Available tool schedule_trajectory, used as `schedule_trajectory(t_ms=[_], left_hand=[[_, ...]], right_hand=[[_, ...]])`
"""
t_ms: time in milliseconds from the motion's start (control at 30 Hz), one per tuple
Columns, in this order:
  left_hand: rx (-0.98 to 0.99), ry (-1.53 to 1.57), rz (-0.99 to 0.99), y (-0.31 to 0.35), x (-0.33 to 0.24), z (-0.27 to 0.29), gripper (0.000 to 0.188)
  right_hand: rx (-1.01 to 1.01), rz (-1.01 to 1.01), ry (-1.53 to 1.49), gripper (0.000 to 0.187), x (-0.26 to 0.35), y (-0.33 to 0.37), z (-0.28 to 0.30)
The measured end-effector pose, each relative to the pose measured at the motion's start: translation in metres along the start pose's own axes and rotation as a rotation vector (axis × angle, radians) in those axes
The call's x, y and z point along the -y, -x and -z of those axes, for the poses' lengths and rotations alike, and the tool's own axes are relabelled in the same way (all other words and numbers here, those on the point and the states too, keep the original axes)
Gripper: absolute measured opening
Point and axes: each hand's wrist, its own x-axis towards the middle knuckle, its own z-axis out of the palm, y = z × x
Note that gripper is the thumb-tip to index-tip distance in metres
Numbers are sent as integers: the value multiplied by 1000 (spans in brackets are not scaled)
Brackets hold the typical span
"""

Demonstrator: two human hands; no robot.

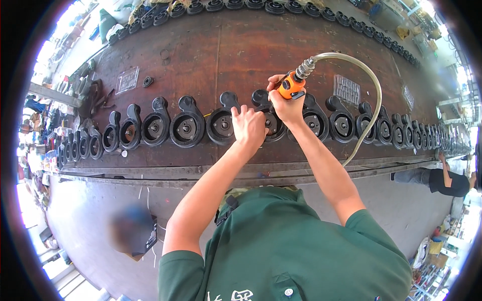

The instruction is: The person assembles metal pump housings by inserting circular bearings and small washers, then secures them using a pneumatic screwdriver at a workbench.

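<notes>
My right hand (288, 104) is wrapped round an orange air tool (289, 88) with a dark lever. A metal coupling (305, 68) joins it to a clear hose (377, 95). The tool's working end is hidden behind my hand, above a black round housing (271, 126) with a knob-like lobe on its far side. My left hand (248, 126) has curled fingers at the left rim of that housing; whatever they pinch is hidden. To the left of it stands another such housing (219, 125), with a metal stud in its middle.
Similar housings (187, 129) form a long row along the near table edge (201, 170); another row (234, 4) lines the far side. Clear plastic trays (347, 89) and a small black ring part (147, 81) lie on the brown tabletop (191, 55). A person (444, 180) is at far right.
</notes>
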Motion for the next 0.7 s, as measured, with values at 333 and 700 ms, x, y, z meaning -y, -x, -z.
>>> schedule_trajectory(t_ms=[333, 700], left_hand=[[54, -10, -24, -3, 0, 8, 34], [-28, -33, -23, 1, 0, -1, 31]], right_hand=[[116, 35, 65, 20, 0, 1, 4], [33, 55, 9, 26, 3, 4, -3]])
